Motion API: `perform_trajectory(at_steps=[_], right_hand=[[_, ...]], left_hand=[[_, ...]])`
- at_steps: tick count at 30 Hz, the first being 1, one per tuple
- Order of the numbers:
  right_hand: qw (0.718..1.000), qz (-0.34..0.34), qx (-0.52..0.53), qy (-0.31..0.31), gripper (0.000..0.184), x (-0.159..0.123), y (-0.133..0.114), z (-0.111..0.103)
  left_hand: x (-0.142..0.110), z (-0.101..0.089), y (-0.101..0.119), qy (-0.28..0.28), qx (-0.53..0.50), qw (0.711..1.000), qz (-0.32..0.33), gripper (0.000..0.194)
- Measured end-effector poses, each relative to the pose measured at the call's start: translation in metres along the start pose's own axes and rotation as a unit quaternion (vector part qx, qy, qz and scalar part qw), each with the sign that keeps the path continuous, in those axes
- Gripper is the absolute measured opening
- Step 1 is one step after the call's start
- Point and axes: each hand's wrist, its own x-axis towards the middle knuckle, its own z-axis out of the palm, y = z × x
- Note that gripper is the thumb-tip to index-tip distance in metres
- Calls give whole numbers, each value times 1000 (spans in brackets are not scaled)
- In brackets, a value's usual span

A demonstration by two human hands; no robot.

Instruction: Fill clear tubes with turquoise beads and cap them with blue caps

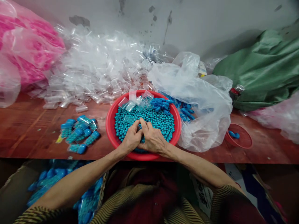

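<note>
— Where are the hands?

— Both in the red bowl (109,124), on the teal beads (161,121). The left hand (132,139) and right hand (151,138) are pressed together, fingertips meeting over the beads. Something small seems pinched between them, but I can't tell what, or whether either hand is really clamped on it

— What else is in the bowl?

— Clear tubes (130,101) lie at the far edge, and blue caps (161,104) beside them on the right

— And around it?

— Filled tubes (79,133) with blue caps lie left of the bowl on the table (30,130). Behind them is a big heap of empty tubes (98,65), with a pink bag (25,49) at far left. Right of the bowl, touching it, a clear bag (203,102) spills more caps. Further right sits a small red basket (243,140) holding a few caps, with green cloth (263,71) behind it
</note>
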Motion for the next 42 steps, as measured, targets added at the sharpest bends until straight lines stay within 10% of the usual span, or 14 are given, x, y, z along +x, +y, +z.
perform_trajectory(at_steps=[6, 11, 17, 23, 30, 37, 42], right_hand=[[993, -50, 102, -21, 91, 0, 10, 1], [987, -34, 156, -8, 62, -2, 33, -2], [995, 93, -19, 18, 28, 12, 68, -25], [963, 184, -198, -8, 29, 26, 73, -32], [953, 187, -235, -39, 29, 23, 79, -29], [970, 79, -199, -115, 30, 21, 79, -20], [973, 16, -167, -159, 28, 27, 79, -33]], left_hand=[[1, -15, 4, -26, 133, 990, 30, 23], [-12, -86, 20, 75, 272, 959, 32, 38], [-16, -151, 17, 222, 563, 796, -21, 43], [6, -101, 20, 77, 630, 765, 111, 30], [45, -64, 1, -129, 670, 725, 94, 27], [57, -44, -1, -173, 488, 855, -25, 6], [76, -12, -5, -184, 402, 894, -75, 26]])
